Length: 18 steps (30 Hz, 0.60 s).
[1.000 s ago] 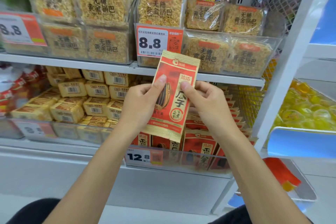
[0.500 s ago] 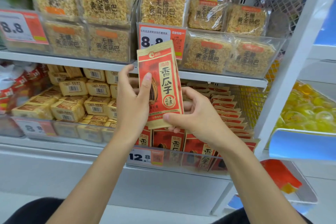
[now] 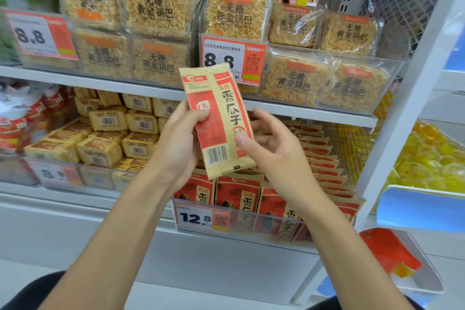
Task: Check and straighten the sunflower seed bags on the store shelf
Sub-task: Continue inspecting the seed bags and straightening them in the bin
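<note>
The left hand [image 3: 176, 143] and right hand [image 3: 276, 151] pinch the red-and-tan paper sunflower seed bag [image 3: 221, 118] in curled fingers above the shelved row of matching bags [image 3: 241, 196], barcode side showing, likely for checking.

head cam | faces forward, slightly down | close to store shelf [image 3: 75, 77] (wide-angle, edges bowed) | single view
</note>
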Available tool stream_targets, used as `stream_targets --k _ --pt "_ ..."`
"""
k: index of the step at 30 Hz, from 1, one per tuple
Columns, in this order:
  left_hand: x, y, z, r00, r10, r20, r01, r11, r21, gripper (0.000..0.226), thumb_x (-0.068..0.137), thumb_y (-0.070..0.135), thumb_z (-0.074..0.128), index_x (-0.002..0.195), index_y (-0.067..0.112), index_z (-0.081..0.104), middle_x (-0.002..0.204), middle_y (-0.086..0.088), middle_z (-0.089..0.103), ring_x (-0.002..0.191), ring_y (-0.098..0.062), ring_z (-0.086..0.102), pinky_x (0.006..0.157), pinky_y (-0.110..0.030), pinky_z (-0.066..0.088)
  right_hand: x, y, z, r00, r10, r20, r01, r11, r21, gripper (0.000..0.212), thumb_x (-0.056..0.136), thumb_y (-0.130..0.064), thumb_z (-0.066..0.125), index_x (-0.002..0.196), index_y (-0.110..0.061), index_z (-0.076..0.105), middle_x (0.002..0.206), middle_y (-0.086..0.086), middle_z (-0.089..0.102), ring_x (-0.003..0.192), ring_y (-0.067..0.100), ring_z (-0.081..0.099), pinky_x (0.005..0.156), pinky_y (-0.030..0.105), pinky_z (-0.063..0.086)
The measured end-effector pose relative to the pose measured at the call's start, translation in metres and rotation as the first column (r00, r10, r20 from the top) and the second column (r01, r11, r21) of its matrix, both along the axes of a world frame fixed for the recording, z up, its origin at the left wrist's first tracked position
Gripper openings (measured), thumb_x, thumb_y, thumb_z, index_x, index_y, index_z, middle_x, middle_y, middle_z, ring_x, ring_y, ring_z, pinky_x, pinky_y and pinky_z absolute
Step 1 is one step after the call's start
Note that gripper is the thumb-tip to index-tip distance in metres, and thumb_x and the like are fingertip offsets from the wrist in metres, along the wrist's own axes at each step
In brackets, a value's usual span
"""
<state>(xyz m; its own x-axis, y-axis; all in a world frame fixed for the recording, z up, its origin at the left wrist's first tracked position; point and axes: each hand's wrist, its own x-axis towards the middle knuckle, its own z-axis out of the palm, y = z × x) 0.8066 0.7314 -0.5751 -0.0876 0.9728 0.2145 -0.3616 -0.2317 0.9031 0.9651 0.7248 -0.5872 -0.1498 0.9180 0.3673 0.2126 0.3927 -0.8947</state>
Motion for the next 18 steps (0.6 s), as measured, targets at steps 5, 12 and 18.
stream_targets --k 5,12,18 --pt "0.001 0.002 -0.010 0.952 0.059 -0.300 -0.041 0.997 0.065 0.048 0.100 0.053 0.030 0.135 0.026 0.050 0.115 0.002 0.072 0.103 -0.014 0.071 0.092 -0.044 0.056 -0.002 -0.003 -0.003 0.998 -0.020 0.060 0.021 1.000 -0.002 0.044 0.084 -0.019 0.075 0.122 -0.028 0.055 0.115 -0.007 0.063 0.091 0.014 0.067 0.073 0.034 0.061" --pt "0.004 0.003 -0.013 0.893 0.130 -0.431 -0.072 0.986 0.148 0.045 0.104 0.045 0.027 0.103 0.025 0.068 0.087 0.009 0.077 0.082 -0.007 0.074 0.065 -0.018 0.056 0.004 -0.002 0.004 0.980 0.119 -0.159 -0.122 0.993 -0.007 0.036 0.090 -0.019 0.066 0.124 -0.025 0.056 0.112 0.000 0.071 0.097 0.013 0.071 0.075 0.028 0.058" --pt "0.007 0.007 -0.017 0.886 0.203 -0.417 -0.145 0.975 0.168 0.043 0.105 0.041 0.035 0.093 0.020 0.071 0.086 0.002 0.077 0.079 -0.014 0.074 0.069 -0.031 0.061 0.006 -0.002 0.005 0.983 0.135 -0.128 -0.134 0.991 0.018 0.041 0.085 -0.036 0.061 0.125 -0.025 0.057 0.113 -0.005 0.071 0.101 0.009 0.069 0.081 0.028 0.056"
